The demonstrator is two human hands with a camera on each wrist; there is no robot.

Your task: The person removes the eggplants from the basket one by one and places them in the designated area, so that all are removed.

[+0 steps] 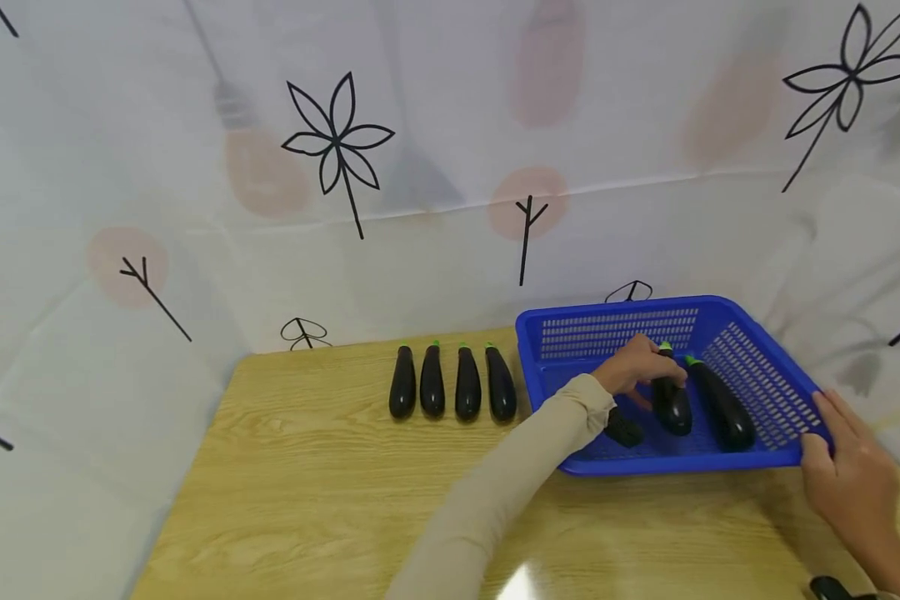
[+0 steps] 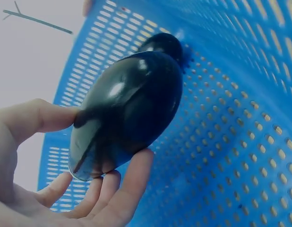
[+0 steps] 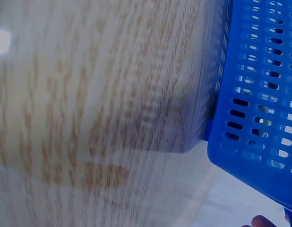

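In the head view my left hand grips an eggplant by its upper part, inside the blue plastic basket. The left wrist view shows the thumb on one side of this eggplant and the fingers on the other. Beside it in the basket lies another eggplant, its green stem toward the back. My right hand holds the basket's right front corner, thumb at the front and fingers over the rim. Only fingertips of that hand show in the right wrist view.
Several eggplants lie in a row left of the basket, stems toward the back. The wooden table meets a patterned cloth behind. A dark textured object shows under the left wrist; its kind is unclear.
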